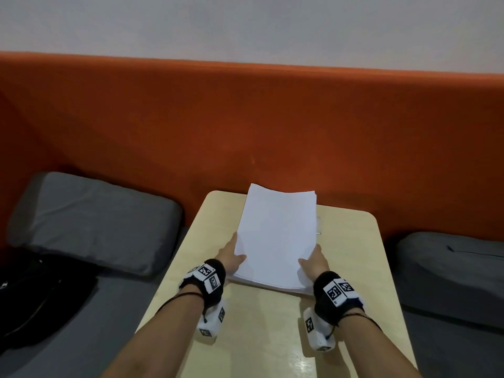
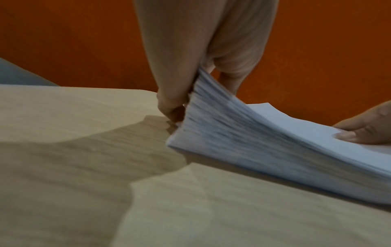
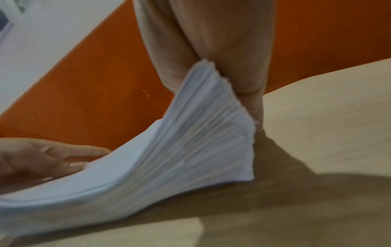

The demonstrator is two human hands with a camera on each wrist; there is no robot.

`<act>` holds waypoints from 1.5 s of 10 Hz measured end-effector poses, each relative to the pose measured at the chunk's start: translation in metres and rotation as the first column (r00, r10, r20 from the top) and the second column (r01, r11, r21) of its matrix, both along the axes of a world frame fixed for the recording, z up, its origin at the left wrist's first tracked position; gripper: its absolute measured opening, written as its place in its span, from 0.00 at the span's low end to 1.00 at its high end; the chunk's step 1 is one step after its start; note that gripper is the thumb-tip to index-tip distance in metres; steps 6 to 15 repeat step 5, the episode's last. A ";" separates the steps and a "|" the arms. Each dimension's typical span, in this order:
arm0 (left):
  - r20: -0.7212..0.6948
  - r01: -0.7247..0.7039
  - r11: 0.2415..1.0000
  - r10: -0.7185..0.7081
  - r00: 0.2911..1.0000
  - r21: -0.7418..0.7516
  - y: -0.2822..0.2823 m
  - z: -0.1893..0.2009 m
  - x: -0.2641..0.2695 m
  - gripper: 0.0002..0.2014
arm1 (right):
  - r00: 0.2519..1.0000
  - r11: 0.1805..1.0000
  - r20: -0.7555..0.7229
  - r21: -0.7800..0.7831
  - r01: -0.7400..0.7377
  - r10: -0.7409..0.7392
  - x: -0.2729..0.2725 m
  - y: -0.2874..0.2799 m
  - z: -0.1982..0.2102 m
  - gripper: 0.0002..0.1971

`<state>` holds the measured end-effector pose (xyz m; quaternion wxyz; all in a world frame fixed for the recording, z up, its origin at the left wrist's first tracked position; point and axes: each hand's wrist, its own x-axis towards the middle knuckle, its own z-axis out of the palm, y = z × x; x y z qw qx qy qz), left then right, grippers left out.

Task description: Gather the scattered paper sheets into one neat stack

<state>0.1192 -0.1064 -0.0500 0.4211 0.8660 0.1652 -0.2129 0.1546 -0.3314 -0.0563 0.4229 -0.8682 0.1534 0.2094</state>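
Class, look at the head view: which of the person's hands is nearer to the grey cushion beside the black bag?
Left. The left hand grips the paper stack's side facing that grey cushion; the right hand grips the opposite side.

Plain white rectangular paper stack (image 1: 275,236) on pale beige wood-grain table (image 1: 349,268). Behind table: burnt-orange fabric backrest (image 1: 245,124). Left of table: grey cushion (image 1: 92,222), black bag (image 1: 41,298). Wristbands (image 1: 207,279): black, with black-and-white square markers.

The paper stack (image 1: 275,241) lies on the table (image 1: 351,268), cushions (image 1: 92,222) on either side.
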 end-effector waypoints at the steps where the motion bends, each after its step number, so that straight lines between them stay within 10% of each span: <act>1: -0.023 0.004 1.000 -0.004 1.000 -0.025 0.001 0.002 -0.002 0.38 | 1.000 1.000 -0.025 -0.008 -0.005 0.005 -0.001 0.005 0.000 0.32; 5: 0.080 0.011 1.000 -0.012 0.997 0.004 0.001 0.010 0.001 0.38 | 0.987 0.934 -0.021 -0.323 -0.156 0.158 -0.003 0.005 0.033 0.38; 15: 0.080 0.011 1.000 -0.012 0.997 0.004 0.001 0.010 0.001 0.38 | 0.987 0.934 -0.021 -0.323 -0.156 0.158 -0.003 0.005 0.033 0.38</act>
